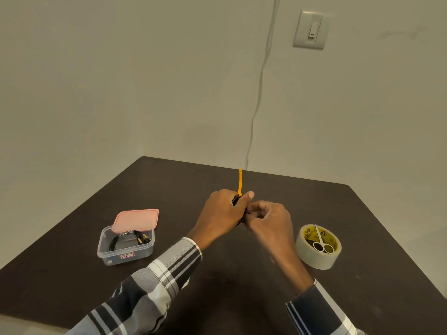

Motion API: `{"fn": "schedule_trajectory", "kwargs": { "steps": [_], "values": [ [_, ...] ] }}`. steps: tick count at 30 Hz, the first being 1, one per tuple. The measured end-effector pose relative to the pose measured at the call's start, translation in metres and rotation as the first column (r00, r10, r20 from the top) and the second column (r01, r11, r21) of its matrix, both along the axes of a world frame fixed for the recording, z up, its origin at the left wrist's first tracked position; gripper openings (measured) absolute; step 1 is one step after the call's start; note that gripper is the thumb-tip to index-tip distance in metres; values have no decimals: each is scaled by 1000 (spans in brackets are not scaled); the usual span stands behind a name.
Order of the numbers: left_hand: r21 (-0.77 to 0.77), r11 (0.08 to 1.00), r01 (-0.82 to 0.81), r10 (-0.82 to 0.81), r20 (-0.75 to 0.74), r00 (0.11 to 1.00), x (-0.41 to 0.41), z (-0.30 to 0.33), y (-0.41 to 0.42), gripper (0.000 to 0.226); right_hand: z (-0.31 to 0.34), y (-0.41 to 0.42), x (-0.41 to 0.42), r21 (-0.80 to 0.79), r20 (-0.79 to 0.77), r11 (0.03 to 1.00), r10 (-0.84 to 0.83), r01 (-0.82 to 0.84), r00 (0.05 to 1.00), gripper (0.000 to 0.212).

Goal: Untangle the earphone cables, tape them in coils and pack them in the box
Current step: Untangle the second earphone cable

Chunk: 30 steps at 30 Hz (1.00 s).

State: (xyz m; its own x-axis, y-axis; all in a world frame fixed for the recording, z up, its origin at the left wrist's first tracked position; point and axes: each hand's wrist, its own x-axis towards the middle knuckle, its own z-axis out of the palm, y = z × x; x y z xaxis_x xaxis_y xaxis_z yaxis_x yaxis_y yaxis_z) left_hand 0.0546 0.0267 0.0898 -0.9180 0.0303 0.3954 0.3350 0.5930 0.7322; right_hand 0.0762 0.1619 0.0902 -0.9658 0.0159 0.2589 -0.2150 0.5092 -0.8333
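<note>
Above the middle of the dark table, my left hand (223, 212) grips a black earphone cable (235, 199) bundled in its fist. A yellow strip of tape (240, 181) sticks straight up from that bundle. My right hand (268, 220) pinches the cable just right of the left hand, fingers curled. Most of the cable is hidden between the two hands. A clear plastic box (125, 247) stands at the left with a coiled black cable (121, 240) inside. Its pink lid (136, 220) leans on the box's far rim.
A roll of pale tape (318, 246) lies flat at the right, with small white-handled scissors (320, 240) resting in its core. The dark table (217, 286) ends at a wall behind; a thin white wire (260, 93) hangs down the wall beside a switch (310, 30).
</note>
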Motion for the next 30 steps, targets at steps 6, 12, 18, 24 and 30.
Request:
{"fn": "schedule_trajectory", "kwargs": {
  "steps": [6, 12, 18, 24, 30],
  "values": [
    [83, 996, 25, -29, 54, 998, -5, -2, -9, 56, 12, 6, 4, -111, 74, 994, 25, -17, 997, 15],
    [301, 949, 95, -147, 156, 977, -5, -8, -14, 56, 17, 12, -6, -546, 348, 837, 245, -17, 905, 16],
    [207, 976, 67, -83, 69, 994, -5, -13, -12, 55, 13, 11, -10, -611, 360, 791, 304, -24, 882, 15],
    [203, 973, 108, -127, 80, 989, -4, -13, -8, 53, 6, 10, -13, -624, 333, 781, 303, -32, 893, 14],
    [205, 979, 8, -11, 11, 1000, -2, -22, -4, 53, -1, 2, -6, -588, 358, 806, 333, -67, 872, 9]
  ]
}}
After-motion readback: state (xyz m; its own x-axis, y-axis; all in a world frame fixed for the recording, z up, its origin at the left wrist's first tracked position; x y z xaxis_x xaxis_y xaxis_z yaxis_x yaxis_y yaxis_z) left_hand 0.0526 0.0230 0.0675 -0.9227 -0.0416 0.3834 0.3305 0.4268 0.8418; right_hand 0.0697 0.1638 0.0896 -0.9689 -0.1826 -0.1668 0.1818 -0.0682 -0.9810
